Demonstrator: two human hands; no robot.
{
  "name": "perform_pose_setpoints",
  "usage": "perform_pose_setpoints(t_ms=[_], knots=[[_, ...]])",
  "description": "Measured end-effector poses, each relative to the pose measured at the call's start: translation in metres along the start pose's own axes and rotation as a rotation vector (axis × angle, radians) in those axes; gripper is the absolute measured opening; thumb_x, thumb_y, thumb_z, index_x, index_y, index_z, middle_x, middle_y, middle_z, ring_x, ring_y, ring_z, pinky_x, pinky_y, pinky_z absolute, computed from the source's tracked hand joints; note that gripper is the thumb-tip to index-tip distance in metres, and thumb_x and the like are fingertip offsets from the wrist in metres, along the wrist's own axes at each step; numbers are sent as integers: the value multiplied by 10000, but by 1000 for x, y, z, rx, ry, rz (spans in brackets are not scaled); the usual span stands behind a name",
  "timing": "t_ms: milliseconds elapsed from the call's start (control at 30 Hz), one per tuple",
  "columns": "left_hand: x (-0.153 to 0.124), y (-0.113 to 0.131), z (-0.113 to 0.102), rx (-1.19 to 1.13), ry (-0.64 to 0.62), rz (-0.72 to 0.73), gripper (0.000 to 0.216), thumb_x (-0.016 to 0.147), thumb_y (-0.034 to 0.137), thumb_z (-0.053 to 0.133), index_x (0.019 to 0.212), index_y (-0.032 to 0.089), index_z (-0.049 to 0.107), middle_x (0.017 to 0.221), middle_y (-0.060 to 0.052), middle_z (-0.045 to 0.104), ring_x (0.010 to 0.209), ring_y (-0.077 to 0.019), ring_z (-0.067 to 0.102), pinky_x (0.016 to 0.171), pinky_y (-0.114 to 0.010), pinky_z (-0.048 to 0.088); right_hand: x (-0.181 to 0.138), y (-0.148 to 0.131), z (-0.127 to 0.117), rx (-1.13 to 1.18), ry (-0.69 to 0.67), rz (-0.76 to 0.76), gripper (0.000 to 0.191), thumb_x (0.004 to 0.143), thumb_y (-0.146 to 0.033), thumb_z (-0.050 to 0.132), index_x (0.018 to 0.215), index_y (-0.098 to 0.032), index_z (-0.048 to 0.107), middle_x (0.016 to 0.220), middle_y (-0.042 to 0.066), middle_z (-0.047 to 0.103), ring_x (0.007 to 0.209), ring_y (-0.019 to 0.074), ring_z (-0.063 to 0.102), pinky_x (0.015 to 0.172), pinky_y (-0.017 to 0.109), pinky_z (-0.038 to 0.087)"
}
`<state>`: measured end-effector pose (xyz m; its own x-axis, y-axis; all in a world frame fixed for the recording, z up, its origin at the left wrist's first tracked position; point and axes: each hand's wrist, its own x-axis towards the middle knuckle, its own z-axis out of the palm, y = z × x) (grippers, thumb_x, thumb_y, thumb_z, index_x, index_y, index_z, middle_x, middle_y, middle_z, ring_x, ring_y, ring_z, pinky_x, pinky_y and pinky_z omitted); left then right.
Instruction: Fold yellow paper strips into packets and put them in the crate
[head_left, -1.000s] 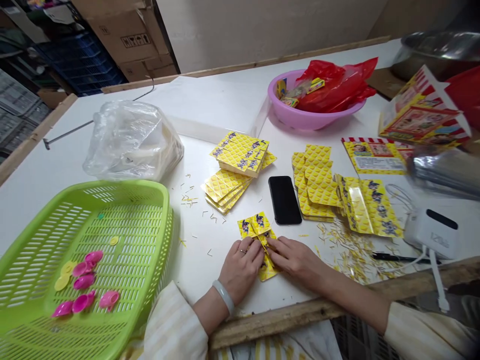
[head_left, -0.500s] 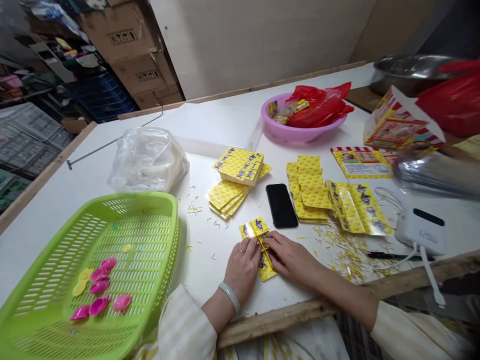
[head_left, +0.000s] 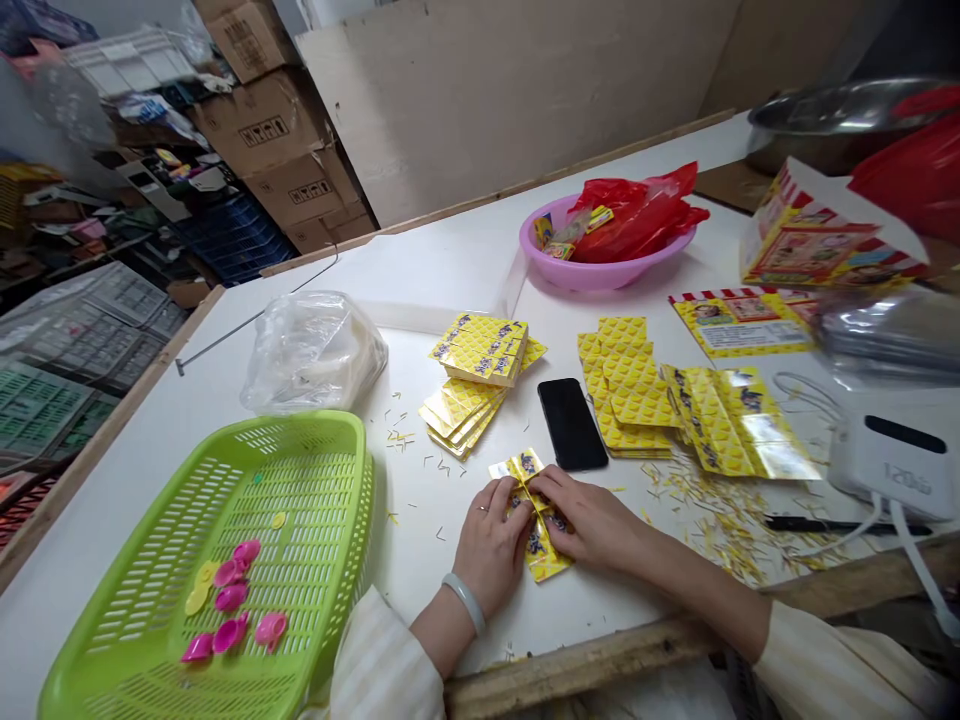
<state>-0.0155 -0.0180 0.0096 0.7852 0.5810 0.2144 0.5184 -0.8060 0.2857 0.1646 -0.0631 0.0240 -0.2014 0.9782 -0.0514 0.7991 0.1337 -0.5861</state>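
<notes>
A yellow printed card [head_left: 550, 563] with dark figures lies on the white table, raised along a middle crease. My left hand [head_left: 491, 540] grips its left side, fingers bent and partly hiding it. From the right, my right hand [head_left: 596, 520] pinches the same card between thumb and fingers. Just beyond is a stack of yellow cards [head_left: 480, 350], with more fanned-out cards [head_left: 461, 415] under it. A black phone [head_left: 572, 424] rests right of that stack. Further right are plain-patterned yellow cards [head_left: 634, 385] and a creased card sheet [head_left: 739, 420].
A green basket [head_left: 356, 500] holding small pink and yellow toy pieces stands at left. Behind it sits a clear plastic bag [head_left: 311, 350]. Yellow scraps [head_left: 712, 525], a pen [head_left: 840, 525] and a white power bank [head_left: 896, 465] lie at right. A purple basin [head_left: 600, 275] is at the back.
The view has shifted, so the table's things appear slightly lower. Both hands stay on the card; my left thumb now shows pressing along the crease, and the card's middle looks more raised.
</notes>
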Motion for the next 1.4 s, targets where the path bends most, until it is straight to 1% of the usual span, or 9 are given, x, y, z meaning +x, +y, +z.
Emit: perform_pose_setpoints(t_ms=[233, 400, 567, 733, 867, 1000, 1200, 1300, 1400], knots=[[-2, -1, 8, 115, 63, 63, 206, 857, 97, 491, 1031, 163, 578, 1262, -144, 489, 1177, -272, 498, 944, -467, 516, -8, 3, 8, 36, 73, -54, 353, 813, -139, 496, 1159, -208, 506, 1143, 70, 531, 950, 177, 593, 790, 287, 486], [-2, 0, 14, 180, 104, 105, 255, 802, 21, 495, 993, 149, 605, 1245, -166, 495, 1177, -291, 506, 922, -471, 528, -15, -3, 15, -52, 144, -69, 225, 834, -120, 463, 1009, -192, 584, 1164, 90, 524, 932, 184, 590, 777, 308, 494], [-3, 0, 8, 67, 128, 53, 316, 830, 37, 472, 1085, 182, 588, 1231, -140, 503, 1154, -261, 517, 933, -479, 518, -18, 0, 9, 146, 239, -60, 285, 812, -157, 534, 1088, -209, 580, 1121, 60, 532, 895, 158, 598, 799, 293, 490], [-6, 0, -2, -120, 218, -27, 189, 878, 115, 477, 986, 201, 605, 1298, -128, 442, 1230, -263, 452, 976, -513, 479, -35, 3, 13, 354, 570, 244, 410, 798, -239, 561, 1199, -193, 493, 1016, 57, 565, 673, 132, 560, 699, 317, 500], [-8, 0, 1, -190, 249, -41, 167, 885, 125, 472, 955, 199, 604, 1333, -121, 417, 1272, -267, 420, 996, -545, 453, -38, -4, 24, 775, 376, 511, 350, 753, -228, 598, 1085, -170, 503, 686, -51, 555, 436, 81, 472, 464, 223, 412], [-9, -4, 15, -188, 222, -58, 209, 897, 127, 444, 1029, 194, 591, 1319, -129, 449, 1262, -260, 437, 997, -536, 458, -28, -11, 27, 1065, 247, 651, 293, 772, -187, 573, 1035, -171, 444, 472, -116, 470, 314, 79, 422, 343, 171, 338], [-15, -12, 18, -163, 232, 25, 205, 899, 163, 447, 1038, 182, 597, 1350, -139, 412, 1282, -296, 413, 1012, -564, 431, -29, -29, 24, 1403, 104, 735, 145, 831, -272, 555, 886, -166, 474, 525, 17, 610, 442, 149, 618, 443, 234, 517], [-12, -18, 11, -126, 294, 115, 171, 874, 182, 503, 1016, 193, 599, 1384, -144, 382, 1280, -335, 411, 981, -586, 437, -39, -31, 24, 1553, 138, 735, 80, 823, -203, 539, 873, -155, 499, 545, 58, 638, 511, 160, 657, 504, 242, 541], [0, -11, 3, -85, 409, 286, 227, 815, 133, 593, 1014, 243, 598, 1423, -102, 371, 1292, -333, 413, 1024, -572, 395, -60, -28, 26, 1750, 204, 593, 211, 770, -200, 593, 953, -153, 500, 577, 79, 666, 536, 178, 672, 484, 229, 526]])
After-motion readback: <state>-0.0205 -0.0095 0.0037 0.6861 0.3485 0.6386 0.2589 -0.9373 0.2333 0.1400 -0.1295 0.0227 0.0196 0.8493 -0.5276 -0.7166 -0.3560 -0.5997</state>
